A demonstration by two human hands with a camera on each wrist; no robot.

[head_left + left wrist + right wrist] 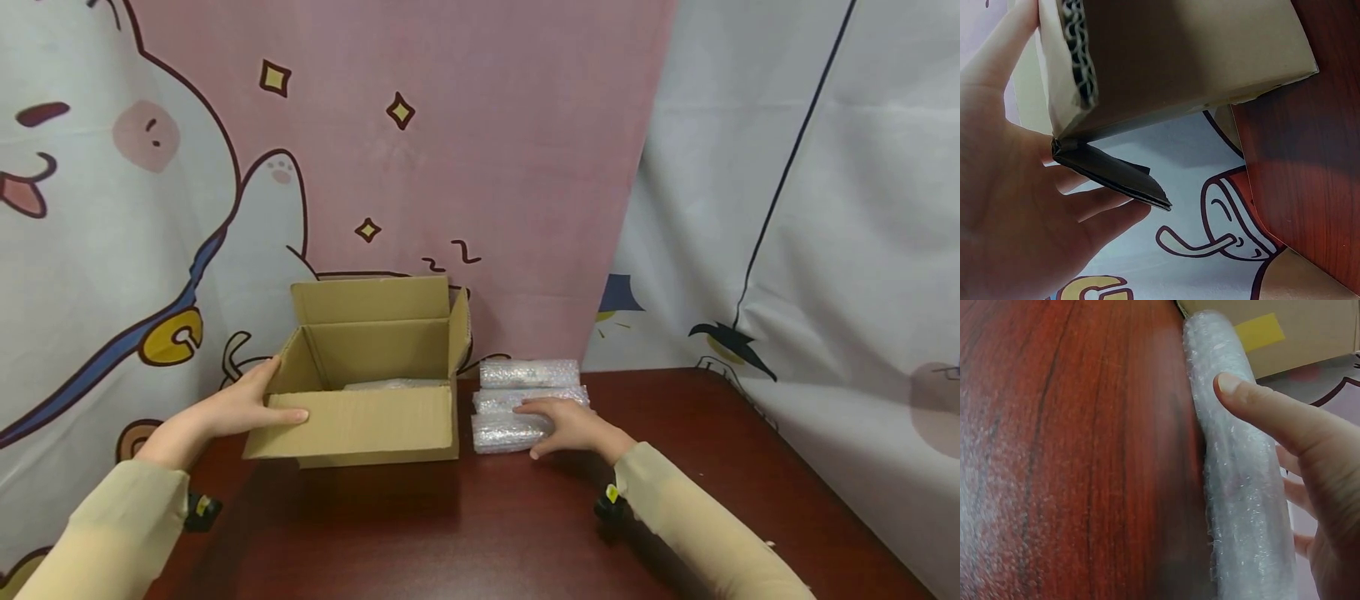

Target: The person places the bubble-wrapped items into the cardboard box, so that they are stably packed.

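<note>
An open cardboard box (375, 425) stands on the table, its flaps raised or folded outward. My left hand (232, 408) holds its left front corner, with the thumb over the front flap and the fingers on the outer side. In the left wrist view those fingers lie behind a dark side flap (1116, 172). To the right of the box, three bubble-wrapped packages lie in a row. My right hand (573, 427) spans the nearest bubble-wrapped package (506, 433). In the right wrist view, the thumb lies over this long roll (1244, 487) and the fingers reach behind it.
Clear plastic wrapping (397, 384) shows inside the box. The middle package (487, 402) and the rear package (528, 373) lie behind the nearest one. A printed cloth (525, 167) hangs behind the dark red wooden table (525, 533). Yellow tape (1261, 332) marks the box's side.
</note>
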